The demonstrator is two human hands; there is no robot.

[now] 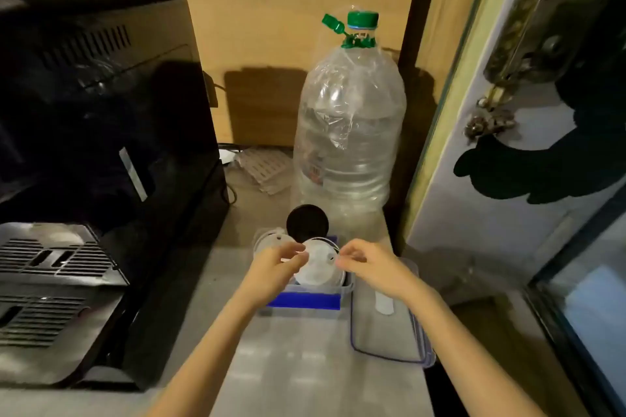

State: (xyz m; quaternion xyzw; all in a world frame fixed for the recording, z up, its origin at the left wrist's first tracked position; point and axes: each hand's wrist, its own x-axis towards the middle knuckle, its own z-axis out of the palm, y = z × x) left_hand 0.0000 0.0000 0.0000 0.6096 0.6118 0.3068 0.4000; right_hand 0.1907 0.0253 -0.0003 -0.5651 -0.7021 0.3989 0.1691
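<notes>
A clear box with a blue band (pixel 305 301) stands on the counter and holds stacks of cup lids. A white lid (pixel 316 264) stands tilted at the top of one stack. My left hand (pixel 274 267) pinches that lid's left edge with curled fingers. At the lid's right edge my right hand (pixel 369 267) has thumb and fingertips pinched together. A second white lid (pixel 271 240) lies to the left, behind my left hand. A black round lid (pixel 307 222) stands at the back of the box.
A large clear water bottle with a green cap (pixel 349 132) stands behind the box. The box's clear cover (pixel 386 325) lies to the right on the counter. A black coffee machine (pixel 101 132) fills the left side. A fridge door (pixel 528 112) stands at right.
</notes>
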